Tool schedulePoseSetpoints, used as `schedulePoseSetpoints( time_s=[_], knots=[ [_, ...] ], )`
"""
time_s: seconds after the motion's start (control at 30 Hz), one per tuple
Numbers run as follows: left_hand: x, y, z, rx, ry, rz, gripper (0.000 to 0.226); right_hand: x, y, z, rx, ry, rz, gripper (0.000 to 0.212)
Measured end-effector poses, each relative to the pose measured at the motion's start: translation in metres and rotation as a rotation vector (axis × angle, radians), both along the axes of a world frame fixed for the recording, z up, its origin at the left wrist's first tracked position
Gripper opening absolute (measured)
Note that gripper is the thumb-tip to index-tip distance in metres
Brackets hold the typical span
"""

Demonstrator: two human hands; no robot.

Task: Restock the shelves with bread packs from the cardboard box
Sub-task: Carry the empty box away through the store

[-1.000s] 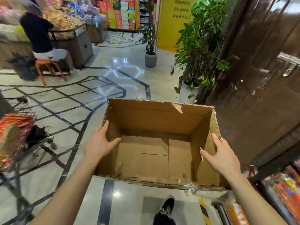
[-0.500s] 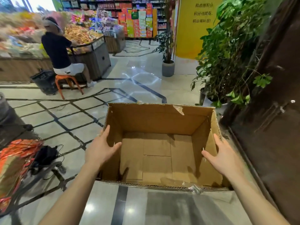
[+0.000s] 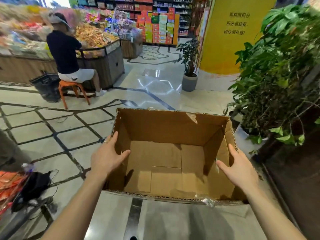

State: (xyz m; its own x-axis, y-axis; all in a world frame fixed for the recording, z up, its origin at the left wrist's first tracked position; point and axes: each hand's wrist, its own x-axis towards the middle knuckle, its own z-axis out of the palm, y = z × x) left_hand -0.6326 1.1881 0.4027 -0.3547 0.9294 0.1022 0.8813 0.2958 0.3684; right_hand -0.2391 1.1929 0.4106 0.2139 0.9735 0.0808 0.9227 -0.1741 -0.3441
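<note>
Glossy tiled shop floor (image 3: pixel 52 139), dark inlaid lines. Box (image 3: pixel 173 129): corrugated cardboard, rectangular, flapless, torn tape, empty; no bread packs visible. Left hand (image 3: pixel 105 158) and right hand (image 3: pixel 239 168) clasp its opposite side walls, thumbs inside. Risk: soft walls buckling, box slipping. Plant (image 3: pixel 280 71) right of box.

Both forearms are showing bare to the frame's lower edge, with no sleeves, watch or gloves in view. The left hand (image 3: pixel 108 157) is wearing a thin ring on one finger, just outside the cardboard box (image 3: pixel 169 129). The right hand (image 3: pixel 239 168) is showing bare fingers.
</note>
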Motion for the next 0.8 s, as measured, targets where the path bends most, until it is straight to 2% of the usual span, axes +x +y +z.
schedulePoseSetpoints(
  time_s=[0.33, 0.57, 0.8],
  knots=[
    [-0.072, 0.198, 0.017, 0.049, 0.034, -0.079, 0.087, -0.068, 0.177, 0.012, 0.034, 0.068, -0.08, 0.081],
    [-0.069, 0.345, 0.013, -0.016, 0.011, -0.054, 0.088, -0.066, 0.32, 0.0, 0.027, 0.086, -0.105, 0.083],
    [-0.031, 0.506, 0.02, -0.029, -0.021, -0.042, 0.086, -0.038, 0.491, -0.002, -0.025, 0.097, -0.094, 0.082]
  ],
)
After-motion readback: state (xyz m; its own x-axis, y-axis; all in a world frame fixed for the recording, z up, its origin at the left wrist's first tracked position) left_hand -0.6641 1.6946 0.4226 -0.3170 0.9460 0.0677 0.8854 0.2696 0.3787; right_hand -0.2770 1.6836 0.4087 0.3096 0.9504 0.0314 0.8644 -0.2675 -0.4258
